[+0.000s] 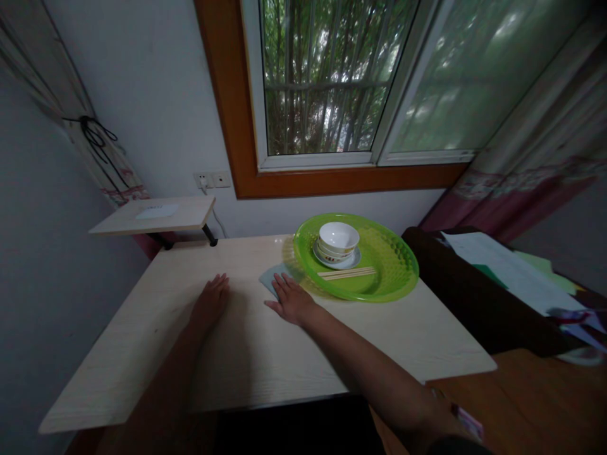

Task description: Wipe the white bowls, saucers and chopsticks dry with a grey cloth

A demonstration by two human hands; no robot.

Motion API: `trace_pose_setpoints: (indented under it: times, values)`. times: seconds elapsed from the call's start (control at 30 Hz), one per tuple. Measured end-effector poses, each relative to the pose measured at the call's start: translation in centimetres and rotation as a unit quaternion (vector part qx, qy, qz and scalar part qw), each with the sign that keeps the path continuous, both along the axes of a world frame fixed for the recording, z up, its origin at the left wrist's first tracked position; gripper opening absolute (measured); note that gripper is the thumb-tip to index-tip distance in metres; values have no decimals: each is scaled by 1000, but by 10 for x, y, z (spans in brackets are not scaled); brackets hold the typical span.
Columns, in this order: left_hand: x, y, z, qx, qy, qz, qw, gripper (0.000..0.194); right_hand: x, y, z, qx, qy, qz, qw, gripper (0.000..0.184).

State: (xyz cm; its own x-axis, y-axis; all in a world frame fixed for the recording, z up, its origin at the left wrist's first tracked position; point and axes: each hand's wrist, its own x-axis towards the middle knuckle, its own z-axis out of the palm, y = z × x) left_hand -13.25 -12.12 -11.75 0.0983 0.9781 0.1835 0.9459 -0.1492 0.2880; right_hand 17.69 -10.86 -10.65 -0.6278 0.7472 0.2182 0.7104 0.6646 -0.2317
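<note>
My left hand (211,300) lies flat on the pale wooden table (156,328), fingers together and stretched out, holding nothing. My right hand (290,299) rests palm down with fingers spread, its fingertips on a light blue cloth (271,276) that is partly tucked under the edge of a green plastic tray (391,262). On the tray stand stacked white bowls (338,240) on a saucer, with a pair of wooden chopsticks (347,273) lying in front of them.
A small raised shelf (154,216) with a white paper stands at the table's back left, by a wall socket (212,180). A dark wooden surface (450,284) with papers (507,268) adjoins on the right. A window and a curtain lie behind.
</note>
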Motion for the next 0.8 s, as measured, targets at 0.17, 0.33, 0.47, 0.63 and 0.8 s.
trace_pose_setpoints:
  times: [0.17,0.33,0.47,0.63,0.8]
  values:
    - [4,-3,1,14,8,5,1000,56,75,-40,-7,37,13,-7,999,72]
    - [6,-4,3,22,14,6,1000,56,133,-86,7,-14,16,48,999,66]
    - [8,-3,2,29,15,12,999,54,131,-100,29,-86,15,109,990,63]
    - [7,-2,0,27,20,8,999,54,78,-78,37,-130,20,169,977,60]
    - [9,-4,2,33,10,-1,999,53,38,-29,31,-136,34,179,974,56]
